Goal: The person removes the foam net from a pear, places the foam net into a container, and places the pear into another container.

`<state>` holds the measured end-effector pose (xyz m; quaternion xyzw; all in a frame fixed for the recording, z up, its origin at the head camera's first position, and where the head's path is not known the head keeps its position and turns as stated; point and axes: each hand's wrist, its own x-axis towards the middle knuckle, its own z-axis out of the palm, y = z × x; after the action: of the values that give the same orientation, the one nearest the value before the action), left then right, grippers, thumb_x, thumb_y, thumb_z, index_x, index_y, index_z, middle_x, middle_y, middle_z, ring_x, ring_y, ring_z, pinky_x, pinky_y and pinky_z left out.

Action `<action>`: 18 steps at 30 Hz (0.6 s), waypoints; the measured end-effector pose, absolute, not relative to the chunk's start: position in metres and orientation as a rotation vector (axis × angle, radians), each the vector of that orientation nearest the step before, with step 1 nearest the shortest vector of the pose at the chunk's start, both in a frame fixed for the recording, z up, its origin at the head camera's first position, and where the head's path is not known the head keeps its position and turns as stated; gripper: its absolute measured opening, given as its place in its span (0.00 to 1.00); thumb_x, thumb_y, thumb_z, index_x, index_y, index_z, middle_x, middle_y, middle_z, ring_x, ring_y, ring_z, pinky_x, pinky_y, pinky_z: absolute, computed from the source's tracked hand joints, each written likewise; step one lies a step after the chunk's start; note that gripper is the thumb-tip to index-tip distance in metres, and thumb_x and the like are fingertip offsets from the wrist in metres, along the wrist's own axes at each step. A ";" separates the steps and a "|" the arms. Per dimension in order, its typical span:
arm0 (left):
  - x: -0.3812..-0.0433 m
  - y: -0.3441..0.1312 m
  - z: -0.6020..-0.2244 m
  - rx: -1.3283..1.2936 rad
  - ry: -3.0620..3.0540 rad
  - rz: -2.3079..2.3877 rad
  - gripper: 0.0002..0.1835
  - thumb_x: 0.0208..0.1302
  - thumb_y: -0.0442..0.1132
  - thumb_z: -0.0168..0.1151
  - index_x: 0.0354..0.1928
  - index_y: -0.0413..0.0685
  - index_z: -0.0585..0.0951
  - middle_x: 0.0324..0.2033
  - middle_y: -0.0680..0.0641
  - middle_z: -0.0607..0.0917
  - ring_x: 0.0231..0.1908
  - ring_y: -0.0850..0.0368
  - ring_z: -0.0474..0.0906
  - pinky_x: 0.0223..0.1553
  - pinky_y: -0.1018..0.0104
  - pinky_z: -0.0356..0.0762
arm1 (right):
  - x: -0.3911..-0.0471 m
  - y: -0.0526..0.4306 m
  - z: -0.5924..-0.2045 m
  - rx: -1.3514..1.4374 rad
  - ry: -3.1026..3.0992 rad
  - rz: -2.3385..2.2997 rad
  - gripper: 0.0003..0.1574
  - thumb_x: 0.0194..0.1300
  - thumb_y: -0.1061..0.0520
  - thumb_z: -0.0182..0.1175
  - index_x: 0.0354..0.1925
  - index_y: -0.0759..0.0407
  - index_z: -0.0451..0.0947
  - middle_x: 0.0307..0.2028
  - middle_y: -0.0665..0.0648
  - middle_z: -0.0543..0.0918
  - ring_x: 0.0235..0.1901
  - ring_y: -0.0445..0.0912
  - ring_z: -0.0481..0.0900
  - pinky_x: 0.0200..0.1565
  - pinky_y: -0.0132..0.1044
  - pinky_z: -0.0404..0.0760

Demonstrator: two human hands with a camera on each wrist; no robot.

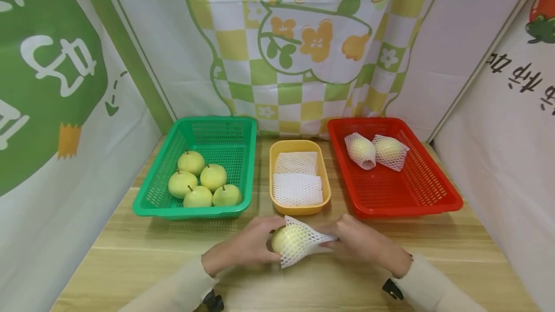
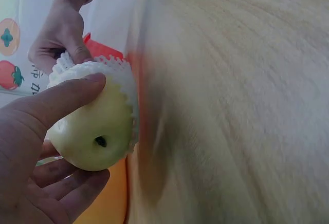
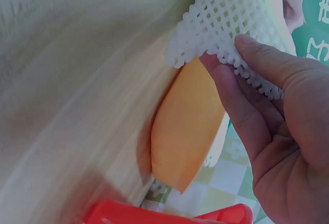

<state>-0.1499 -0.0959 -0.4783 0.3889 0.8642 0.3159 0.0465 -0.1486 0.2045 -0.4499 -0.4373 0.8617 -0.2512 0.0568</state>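
A pale yellow-green pear point(image 2: 95, 136) sits partly inside a white foam net sleeve point(image 1: 299, 242), held above the table's front part. My left hand point(image 1: 257, 242) grips the pear's bare end, thumb on one side and fingers curled round the other. At the sleeve's narrow tail, my right hand point(image 1: 353, 237) pinches the netting between thumb and fingers, as the foam net point(image 3: 231, 23) in the right wrist view shows. The net covers the pear's right portion; its left end with the dark hollow is uncovered.
A green basket point(image 1: 195, 213) with several bare pears point(image 1: 213, 177) stands at left. In the middle, a yellow tray point(image 1: 272, 177) holds flat foam nets point(image 1: 297, 189). The red basket point(image 1: 394, 208) at right holds two netted pears point(image 1: 361, 149). A patterned curtain point(image 1: 277, 61) hangs behind.
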 end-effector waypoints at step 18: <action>-0.141 -0.144 -0.479 1.085 2.709 0.887 0.44 0.51 0.52 0.85 0.68 0.40 0.79 0.58 0.47 0.88 0.56 0.52 0.85 0.58 0.55 0.86 | -0.179 0.228 -0.362 -1.209 2.691 -0.680 0.10 0.64 0.60 0.75 0.45 0.57 0.92 0.36 0.47 0.92 0.27 0.30 0.76 0.33 0.25 0.85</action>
<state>-0.1413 -0.1444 -0.4786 0.3555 0.8872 0.2904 0.0459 -0.1786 0.2278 -0.3623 -0.3987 0.8874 -0.2244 0.0570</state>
